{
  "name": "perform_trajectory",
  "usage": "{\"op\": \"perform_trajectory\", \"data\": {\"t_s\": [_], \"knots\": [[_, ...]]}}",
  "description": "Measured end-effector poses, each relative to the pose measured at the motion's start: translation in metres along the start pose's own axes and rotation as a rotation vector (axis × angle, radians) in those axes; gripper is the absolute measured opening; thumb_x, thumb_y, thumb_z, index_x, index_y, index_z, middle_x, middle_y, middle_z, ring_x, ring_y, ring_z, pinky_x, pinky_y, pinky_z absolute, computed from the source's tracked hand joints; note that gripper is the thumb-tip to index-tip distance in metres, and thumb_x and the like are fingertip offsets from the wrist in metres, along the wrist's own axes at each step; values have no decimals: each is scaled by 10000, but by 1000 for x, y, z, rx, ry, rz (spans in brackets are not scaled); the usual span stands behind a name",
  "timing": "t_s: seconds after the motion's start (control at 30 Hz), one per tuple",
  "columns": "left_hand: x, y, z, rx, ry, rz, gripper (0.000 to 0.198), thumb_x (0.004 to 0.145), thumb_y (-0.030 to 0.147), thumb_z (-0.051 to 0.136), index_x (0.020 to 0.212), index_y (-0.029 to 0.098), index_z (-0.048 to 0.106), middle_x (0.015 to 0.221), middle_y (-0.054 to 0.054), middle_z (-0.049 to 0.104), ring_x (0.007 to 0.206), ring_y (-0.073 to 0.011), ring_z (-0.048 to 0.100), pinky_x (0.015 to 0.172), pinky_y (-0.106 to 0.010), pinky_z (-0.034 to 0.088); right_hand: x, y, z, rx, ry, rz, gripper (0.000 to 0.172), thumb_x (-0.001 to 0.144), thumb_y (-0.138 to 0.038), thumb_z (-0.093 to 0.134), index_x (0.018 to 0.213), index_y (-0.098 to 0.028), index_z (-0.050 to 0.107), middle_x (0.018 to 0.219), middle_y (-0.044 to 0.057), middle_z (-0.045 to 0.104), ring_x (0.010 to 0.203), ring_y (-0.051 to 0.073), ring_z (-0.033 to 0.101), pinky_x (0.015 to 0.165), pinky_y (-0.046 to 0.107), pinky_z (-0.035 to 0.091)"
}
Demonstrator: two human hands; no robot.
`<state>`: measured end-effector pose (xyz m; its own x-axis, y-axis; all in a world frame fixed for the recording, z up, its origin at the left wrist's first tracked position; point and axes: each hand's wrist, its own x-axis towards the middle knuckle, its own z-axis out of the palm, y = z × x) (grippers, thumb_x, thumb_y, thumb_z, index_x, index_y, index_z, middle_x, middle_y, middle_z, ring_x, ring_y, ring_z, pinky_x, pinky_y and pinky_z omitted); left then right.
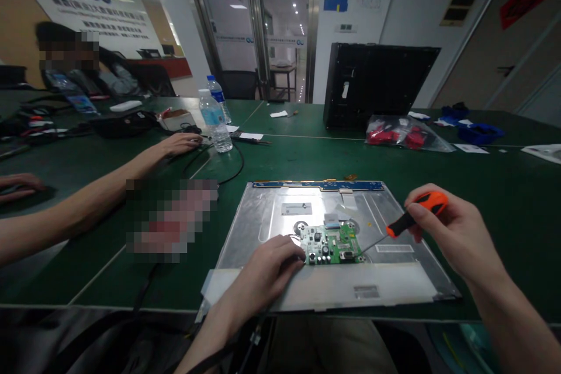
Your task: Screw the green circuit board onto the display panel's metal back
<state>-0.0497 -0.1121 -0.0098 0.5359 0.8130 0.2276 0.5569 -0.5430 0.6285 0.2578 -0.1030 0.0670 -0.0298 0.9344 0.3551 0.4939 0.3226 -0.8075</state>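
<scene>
A flat metal display panel (263, 216) lies on the green table, with a blue circuit strip along its far edge. On the panel sits a green circuit board (331, 243). My left hand (274, 263) rests at the board's left edge, fingers bent together; whether they grip the board or a cable there is hard to see. My right hand (451, 234) holds an orange and black screwdriver (416, 214) at a slant. The screwdriver's tip reaches the board's lower right corner.
Another person's arm (109, 190) reaches in from the left, near water bottles (214, 120). A black monitor housing (379, 85) stands at the back, with a bag of red parts (397, 133) before it. Blue trays (480, 131) lie far right on the table (302, 158).
</scene>
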Motion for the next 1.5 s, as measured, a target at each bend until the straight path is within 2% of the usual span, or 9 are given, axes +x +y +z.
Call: {"op": "perform_trajectory", "data": {"t_s": [0.13,0.2,0.33,0.43,0.7,0.9,1.13,1.5], "knots": [[1,2,-1,0,3,9,162,927,129,492,913,192,640,896,-46,645,865,-183,592,775,-298,468,0,-7,30,145,-56,-28,291,868,-487,634,841,-200,598,658,-4,602,501,131,575,444,241,473],[1,2,-1,7,-1,6,165,928,130,488,911,193,639,890,-44,645,858,-183,595,763,-293,465,5,-16,48,153,-83,-120,305,864,-489,634,824,-190,587,670,-4,604,518,120,565,460,229,454],[1,1,-1,14,-2,-7,153,927,139,495,896,190,636,874,-41,645,854,-186,598,740,-282,449,22,-35,77,32,-202,-322,273,880,-427,615,777,-181,556,636,-28,567,531,98,507,522,226,398],[2,0,0,6,-12,-14,157,931,140,488,901,190,634,890,-42,654,866,-186,600,752,-286,449,33,-44,88,-32,-316,-362,258,874,-394,619,757,-178,544,603,-48,544,519,85,469,533,219,361],[2,0,1,-21,-8,-24,156,927,138,492,889,199,630,901,-38,661,868,-188,600,759,-294,457,44,-44,93,-65,-429,-407,251,849,-377,629,736,-168,550,600,-45,540,527,77,449,540,218,339],[1,-1,1,-39,-4,-30,142,914,130,505,885,200,626,882,-31,652,848,-183,594,756,-290,452,46,-42,95,-7,-363,-447,279,851,-403,639,735,-163,556,611,-44,532,529,73,423,546,223,339],[2,-3,2,-50,-5,-24,137,901,112,514,878,194,621,883,-30,651,848,-183,589,749,-291,442,43,-46,99,-23,-404,-394,253,849,-378,629,736,-167,548,595,-49,519,522,77,425,549,233,339],[0,-4,3,-58,-7,-19,141,916,125,509,906,190,633,916,-39,659,872,-191,588,761,-293,434,43,-46,101,-11,-351,-457,241,846,-340,646,714,-172,533,566,-59,495,504,70,409,513,212,315]]}}
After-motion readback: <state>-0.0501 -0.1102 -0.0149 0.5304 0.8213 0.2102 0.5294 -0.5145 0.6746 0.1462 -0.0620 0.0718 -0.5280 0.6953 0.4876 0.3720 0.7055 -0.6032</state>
